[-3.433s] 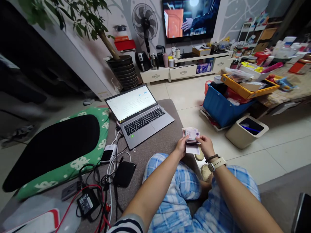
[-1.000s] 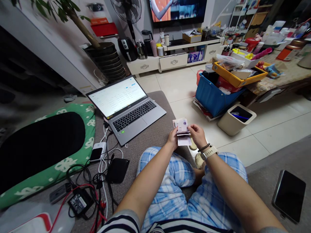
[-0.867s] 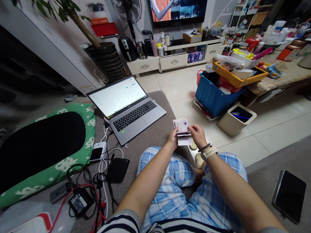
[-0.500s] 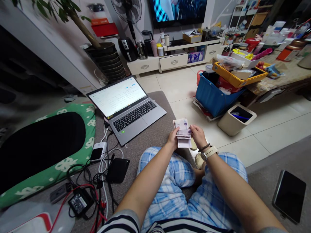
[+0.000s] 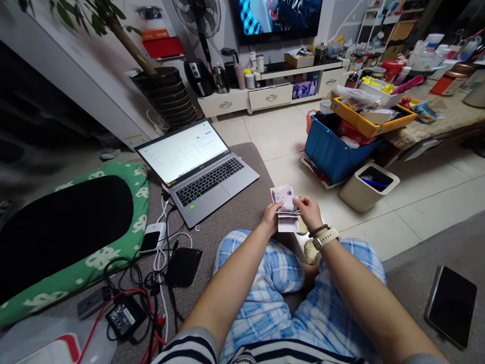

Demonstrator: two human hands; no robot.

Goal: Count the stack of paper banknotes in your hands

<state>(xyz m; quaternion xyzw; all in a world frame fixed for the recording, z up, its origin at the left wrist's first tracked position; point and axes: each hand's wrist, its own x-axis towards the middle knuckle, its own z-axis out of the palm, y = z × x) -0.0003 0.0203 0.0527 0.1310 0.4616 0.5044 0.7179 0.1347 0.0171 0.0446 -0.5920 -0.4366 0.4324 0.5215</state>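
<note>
A stack of pale purple banknotes (image 5: 288, 224) is held out in front of my knees, above the sofa's edge. My left hand (image 5: 271, 218) grips the stack from its left side, thumb lying on top of the notes. With fingers pinched, my right hand (image 5: 308, 211) holds the right edge of the upper note. Some notes hang folded down below the fingers, while others stand up above them. How many notes there are, I cannot tell. My right wrist carries a beige-strapped watch (image 5: 326, 237) and a dark bracelet.
On the sofa to the left sits an open laptop (image 5: 217, 184), near tangled cables, a white router-like device (image 5: 153, 236) and a black pouch (image 5: 184, 266). A phone (image 5: 451, 307) lies at right. Beyond are a beige bin (image 5: 354, 194) and a full blue box (image 5: 328, 154).
The upper note, which was bent down between my hands, now lies flatter against the stack. My right fingers have shifted slightly left.
</note>
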